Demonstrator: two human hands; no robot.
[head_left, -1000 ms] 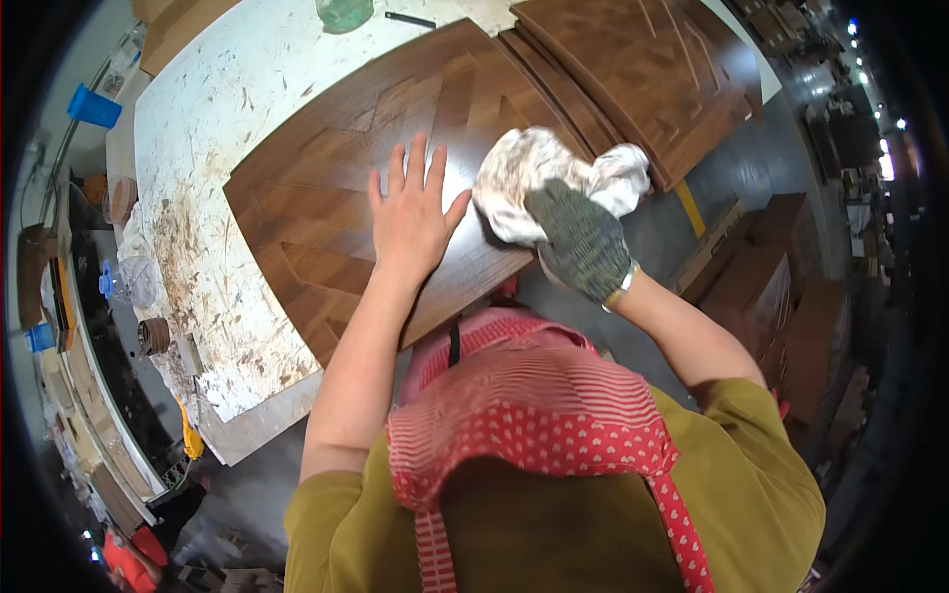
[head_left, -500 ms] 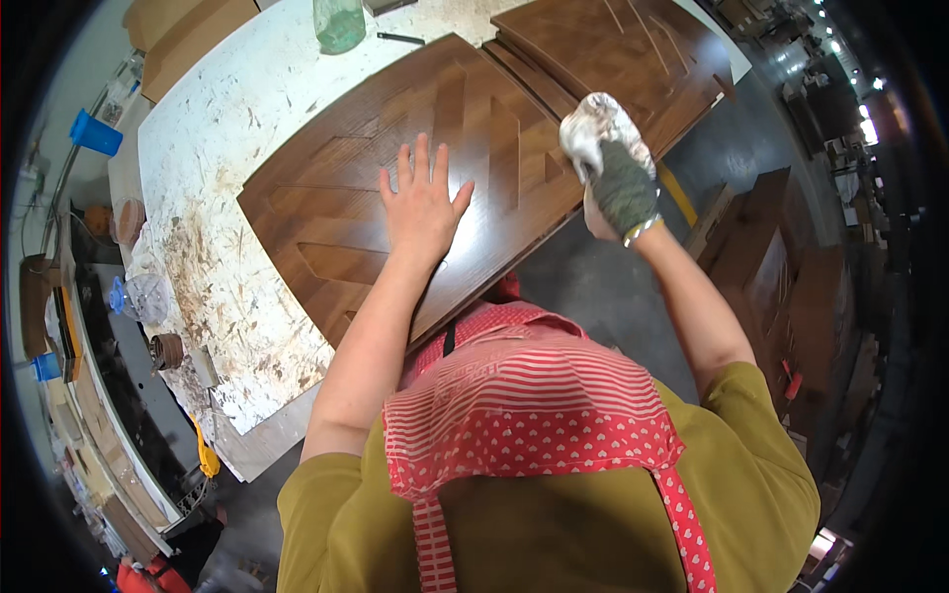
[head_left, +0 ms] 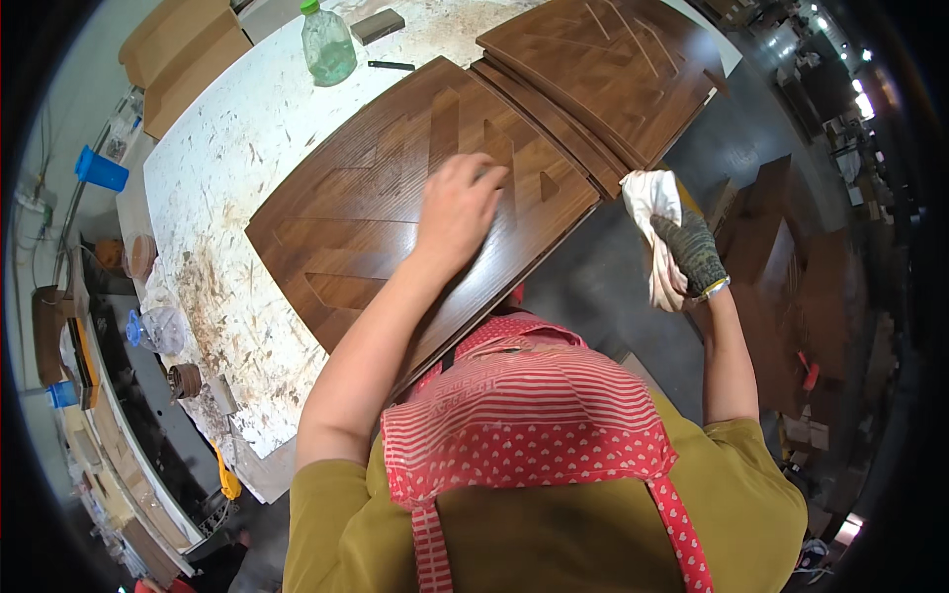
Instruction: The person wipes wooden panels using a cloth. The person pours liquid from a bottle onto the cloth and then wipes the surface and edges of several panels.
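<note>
A brown wooden panel (head_left: 395, 242) with grooved, angled shapes lies across the table in front of me. Over its middle is my left hand (head_left: 458, 214), bare, fingers loosely bent and a little apart, with nothing in it; I cannot tell whether it touches the surface. Past the panel's right corner, my right hand (head_left: 690, 255) wears a dark grey-green work glove and is closed on a crumpled white cloth (head_left: 654, 203) that hangs down with brownish stains. Two narrow brown wooden strips (head_left: 554, 124) lie between this panel and a second brown panel (head_left: 603, 69).
The white tabletop (head_left: 222, 237) is smeared with brown stains. Toward the back stand a green-capped bottle (head_left: 328, 47) of greenish liquid, a grey block (head_left: 378, 27) and a black pen-like stick (head_left: 390, 65). Open cardboard (head_left: 188, 59) lies far left. Brown stacked boards (head_left: 771, 237) stand at right.
My left hand has slid right along the panel, its spread fingers now bent. The right hand with the cloth has drawn off to the right and nearer me, away from the panel edge.
</note>
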